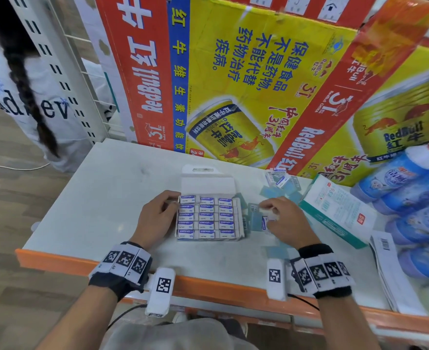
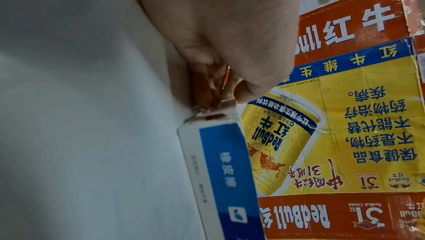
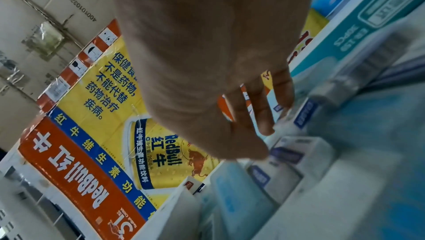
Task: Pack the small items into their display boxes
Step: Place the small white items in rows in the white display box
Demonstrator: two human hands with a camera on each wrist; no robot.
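Right hand point(image 1: 283, 221) fingers pinch an eraser point(image 1: 267, 216); left hand point(image 1: 155, 215) grips the display box point(image 1: 208, 218). Packed tight, forcing could pop neighbours.

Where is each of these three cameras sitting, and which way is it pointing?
Head: worn on the head, looking down at the display box of erasers on the table; both hands and wristbands show.
Left wrist: looks along the left hand at the box's side.
Right wrist: looks along the right hand at loose erasers.
All three share the Red Bull carton.
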